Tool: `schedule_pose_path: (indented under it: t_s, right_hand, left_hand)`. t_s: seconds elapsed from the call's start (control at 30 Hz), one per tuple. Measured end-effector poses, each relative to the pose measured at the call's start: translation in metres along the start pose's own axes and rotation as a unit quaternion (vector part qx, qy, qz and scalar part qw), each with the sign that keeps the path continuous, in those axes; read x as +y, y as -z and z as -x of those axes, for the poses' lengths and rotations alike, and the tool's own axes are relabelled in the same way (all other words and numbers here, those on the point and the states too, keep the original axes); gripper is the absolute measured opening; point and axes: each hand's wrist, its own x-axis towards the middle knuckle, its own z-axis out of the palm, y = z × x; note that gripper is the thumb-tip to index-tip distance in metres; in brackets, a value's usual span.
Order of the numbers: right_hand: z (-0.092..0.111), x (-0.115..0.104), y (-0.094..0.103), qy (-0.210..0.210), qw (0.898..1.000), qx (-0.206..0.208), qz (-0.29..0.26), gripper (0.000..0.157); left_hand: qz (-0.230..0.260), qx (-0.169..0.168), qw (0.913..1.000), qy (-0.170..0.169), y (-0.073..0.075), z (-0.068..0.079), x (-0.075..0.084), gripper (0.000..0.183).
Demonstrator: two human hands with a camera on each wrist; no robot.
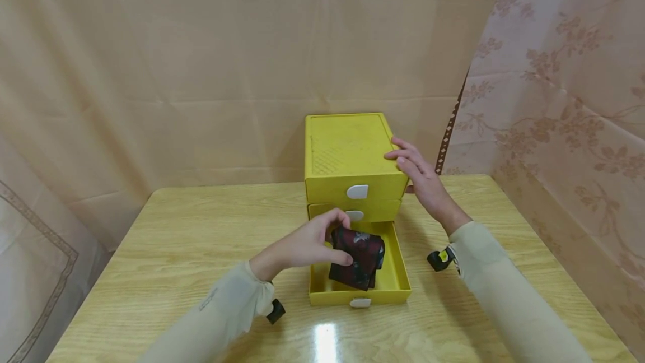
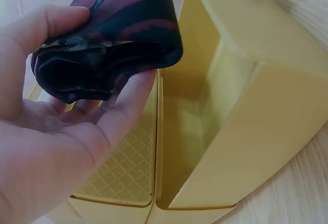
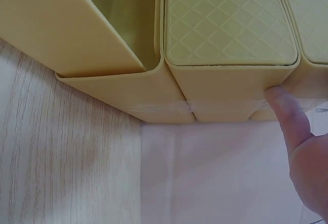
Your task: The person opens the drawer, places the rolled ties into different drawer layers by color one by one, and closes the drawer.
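A folded dark red and black patterned cloth (image 1: 359, 256) is pinched between the thumb and fingers of my left hand (image 1: 307, 245). In the head view it overlaps the pulled-out bottom drawer (image 1: 332, 298) of a yellow drawer unit (image 1: 347, 144). The left wrist view shows the cloth (image 2: 133, 19) folded in layers, thumb on one side and fingers beneath. My right hand (image 1: 425, 184) rests on the top right edge of the unit, fingers extended over it. In the right wrist view, the thumb of that hand (image 3: 307, 167) lies against the unit's side.
The two upper drawers are closed, with white tabs such as the top one (image 1: 357, 191). A wooden table (image 1: 227, 228) carries the unit. Behind hangs a beige curtain (image 1: 201, 71), and a floral curtain (image 1: 579, 99) hangs on the right.
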Motion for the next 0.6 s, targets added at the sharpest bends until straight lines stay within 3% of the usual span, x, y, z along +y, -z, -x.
schedule_pose_path:
  t_s: [0.3,0.6]
  right_hand:
    - [0.0,0.0,0.0,0.002,1.0,-0.001,-0.004,0.046]
    - [0.0,-0.001,-0.001,0.001,1.0,0.0,-0.009,0.046]
  left_hand:
    - [-0.02,0.002,0.9998,0.001,-0.002,-0.004,0.003,0.042]
    - [-0.043,-0.009,0.9988,0.024,-0.003,-0.014,0.004,0.041]
